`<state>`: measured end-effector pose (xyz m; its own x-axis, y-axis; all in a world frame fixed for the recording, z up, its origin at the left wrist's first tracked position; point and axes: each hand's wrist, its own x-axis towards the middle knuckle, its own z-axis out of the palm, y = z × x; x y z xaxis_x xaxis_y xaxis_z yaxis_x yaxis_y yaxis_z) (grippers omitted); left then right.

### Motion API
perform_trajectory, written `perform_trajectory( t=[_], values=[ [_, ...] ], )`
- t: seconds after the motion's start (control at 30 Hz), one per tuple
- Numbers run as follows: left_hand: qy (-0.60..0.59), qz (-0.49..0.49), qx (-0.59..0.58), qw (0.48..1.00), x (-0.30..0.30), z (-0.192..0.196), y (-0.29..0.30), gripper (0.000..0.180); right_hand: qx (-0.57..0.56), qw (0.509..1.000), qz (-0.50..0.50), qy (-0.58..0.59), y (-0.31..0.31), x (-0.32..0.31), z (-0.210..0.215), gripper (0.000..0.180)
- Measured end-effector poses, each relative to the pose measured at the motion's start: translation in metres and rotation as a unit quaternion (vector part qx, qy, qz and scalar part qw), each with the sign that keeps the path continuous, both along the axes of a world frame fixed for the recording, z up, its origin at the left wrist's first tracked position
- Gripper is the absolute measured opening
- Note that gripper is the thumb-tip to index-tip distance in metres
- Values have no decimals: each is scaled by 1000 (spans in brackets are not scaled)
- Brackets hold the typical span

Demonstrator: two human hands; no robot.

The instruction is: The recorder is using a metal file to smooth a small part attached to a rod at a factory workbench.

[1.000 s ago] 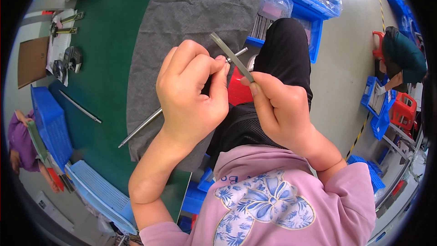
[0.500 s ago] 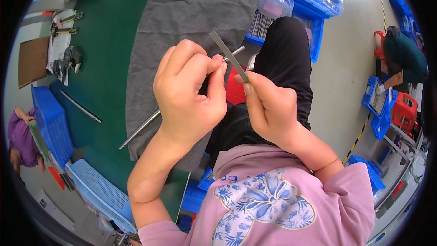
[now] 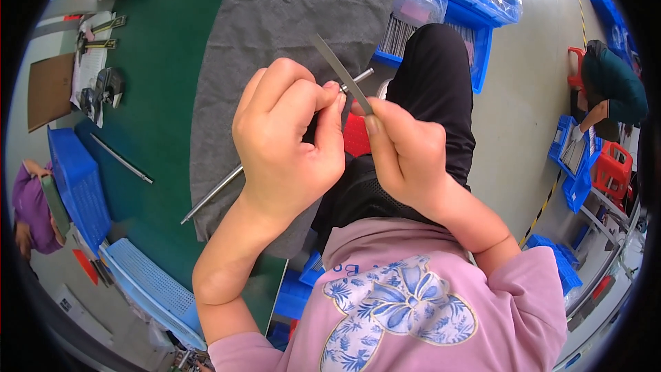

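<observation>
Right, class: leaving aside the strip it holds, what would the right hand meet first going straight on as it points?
Probably the fingertips of the left hand, where they pinch the rod; with one view, depth is unclear, so it might pass above or below them.

The slim, shiny metal rod [image 3: 213, 193] slants up rightward, pinched in my left fingers [image 3: 334, 122], a short end jutting past them. A flat, narrow grey strip [image 3: 335, 64] crosses over that end, tilted the opposite way, its lower end gripped by my right fingers [image 3: 380, 136].
</observation>
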<state>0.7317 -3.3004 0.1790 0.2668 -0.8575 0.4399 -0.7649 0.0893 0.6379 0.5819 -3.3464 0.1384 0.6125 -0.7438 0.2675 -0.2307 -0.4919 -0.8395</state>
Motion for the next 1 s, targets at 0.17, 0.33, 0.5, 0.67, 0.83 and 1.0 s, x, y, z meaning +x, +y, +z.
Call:
perform_trajectory(
  t=[0.17,0.33,0.5,0.67,0.83,1.0],
  values=[
    [5,2,5,1000,-1,1,0,16,5,998,-32,-55,8,-7,-5,14],
    [-2,4,2,1000,-1,2,1,17,3,1000,-3,6,4,-8,4,17],
    [-1,4,5,1000,-1,1,0,17,5,1000,-4,-3,4,-10,6,18],
    [-1,5,-1,1000,0,2,-1,16,-13,999,-26,-21,6,-7,-2,18],
    [2,6,2,1000,0,1,0,16,-17,1000,4,20,0,-4,8,19],
    [-7,8,4,1000,-1,1,-1,16,-34,999,-33,-14,7,-9,-3,13]
  ],
)
